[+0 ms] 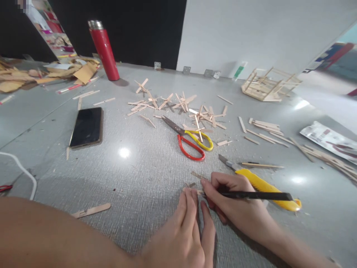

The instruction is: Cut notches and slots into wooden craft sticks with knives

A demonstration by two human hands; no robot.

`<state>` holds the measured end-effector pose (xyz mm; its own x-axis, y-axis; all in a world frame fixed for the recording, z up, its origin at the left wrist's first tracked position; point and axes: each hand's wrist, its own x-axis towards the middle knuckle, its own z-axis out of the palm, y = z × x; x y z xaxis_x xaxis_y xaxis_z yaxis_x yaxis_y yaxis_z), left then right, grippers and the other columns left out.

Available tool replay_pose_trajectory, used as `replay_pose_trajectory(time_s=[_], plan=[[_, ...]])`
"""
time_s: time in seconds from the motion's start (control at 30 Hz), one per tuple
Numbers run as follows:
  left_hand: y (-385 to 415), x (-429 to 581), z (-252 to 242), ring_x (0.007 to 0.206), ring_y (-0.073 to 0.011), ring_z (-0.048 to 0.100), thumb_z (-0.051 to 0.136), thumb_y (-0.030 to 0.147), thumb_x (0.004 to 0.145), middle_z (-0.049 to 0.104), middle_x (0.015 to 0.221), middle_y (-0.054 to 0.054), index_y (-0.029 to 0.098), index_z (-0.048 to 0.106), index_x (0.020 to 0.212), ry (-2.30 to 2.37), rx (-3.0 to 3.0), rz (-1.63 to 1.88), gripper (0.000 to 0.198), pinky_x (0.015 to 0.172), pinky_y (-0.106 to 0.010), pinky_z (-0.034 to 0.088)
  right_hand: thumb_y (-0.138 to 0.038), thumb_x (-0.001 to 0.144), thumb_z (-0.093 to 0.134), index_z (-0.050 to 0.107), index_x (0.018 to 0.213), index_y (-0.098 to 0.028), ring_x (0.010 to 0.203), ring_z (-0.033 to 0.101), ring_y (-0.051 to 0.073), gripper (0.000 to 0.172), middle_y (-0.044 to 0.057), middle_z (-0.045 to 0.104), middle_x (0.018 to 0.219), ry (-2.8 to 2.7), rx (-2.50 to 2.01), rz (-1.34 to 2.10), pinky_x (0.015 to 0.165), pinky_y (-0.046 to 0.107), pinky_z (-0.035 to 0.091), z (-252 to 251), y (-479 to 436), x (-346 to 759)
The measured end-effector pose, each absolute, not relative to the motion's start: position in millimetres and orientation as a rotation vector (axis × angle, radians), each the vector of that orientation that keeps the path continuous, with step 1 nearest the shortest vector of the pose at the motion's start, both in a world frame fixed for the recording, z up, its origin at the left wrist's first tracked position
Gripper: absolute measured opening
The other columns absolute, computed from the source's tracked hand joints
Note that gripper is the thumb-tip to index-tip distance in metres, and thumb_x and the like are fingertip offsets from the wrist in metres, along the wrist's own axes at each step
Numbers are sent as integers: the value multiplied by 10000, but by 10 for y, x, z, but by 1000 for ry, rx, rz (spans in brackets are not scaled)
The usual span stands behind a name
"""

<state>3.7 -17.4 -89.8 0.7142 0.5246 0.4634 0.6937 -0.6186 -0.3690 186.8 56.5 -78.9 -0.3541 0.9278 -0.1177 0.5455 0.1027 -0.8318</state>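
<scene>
My left hand (186, 232) lies low in the middle, its fingertips together and pressing a small wooden stick (199, 192) against the table. Most of that stick is covered by the fingers. Beside it, my right hand (239, 209) is closed around a black pen (259, 195), whose tip end is down by the stick and not clearly visible. A short wooden piece (196, 174) lies just beyond the fingers. Right behind my right hand is a yellow utility knife (255, 182) with its blade out. Scissors (182, 131) with one red and one yellow handle lie open farther back.
Loose craft sticks (182, 102) lie scattered across the middle, with more sticks (267, 126) at right. A phone (87, 127), a red bottle (104, 52) and cardboard scraps (86, 72) are at left. A stick frame (269, 87) and a white packet (330, 139) stand at right.
</scene>
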Motion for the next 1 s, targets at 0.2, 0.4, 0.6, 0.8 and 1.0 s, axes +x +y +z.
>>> replay_pose_trajectory(time_s=[0.2,0.4,0.6,0.8,1.0], plan=[[-177,35,-912,1079,-344,756,438,108,928,774,1139,-208,-41,649,1223,-938,-2396,-397,393,1022,-471,444,-473,1008,607,425,597,-224,364,369,66,513,-77,438,437,-2000,-1429,1089,376,215,284,-790,563,1873],[-188,47,-905,1059,-336,765,426,88,914,778,1117,-209,-34,650,1201,-956,-2386,-415,385,1011,-463,441,-426,1007,606,397,601,-220,469,310,86,501,-77,372,495,-2087,-1408,961,431,237,269,-783,582,1865],[-184,45,-889,1065,-334,764,434,118,940,775,1134,-203,-22,647,1218,-960,-2389,-385,377,997,-463,442,-372,1005,575,338,602,-221,543,265,108,491,-68,303,562,-2148,-1390,889,460,256,243,-783,601,1864],[-185,43,-876,1055,-327,767,428,97,923,779,1113,-206,-23,652,1202,-982,-2380,-400,378,1002,-458,438,-345,997,564,315,613,-227,539,271,110,472,-67,295,562,-2145,-1407,886,466,262,248,-781,590,1877],[-181,42,-879,1068,-330,763,432,110,932,779,1125,-199,-19,662,1216,-971,-2385,-379,387,995,-462,444,-323,976,568,315,601,-229,525,294,110,462,-64,343,527,-2148,-1428,872,465,264,259,-734,594,1861]])
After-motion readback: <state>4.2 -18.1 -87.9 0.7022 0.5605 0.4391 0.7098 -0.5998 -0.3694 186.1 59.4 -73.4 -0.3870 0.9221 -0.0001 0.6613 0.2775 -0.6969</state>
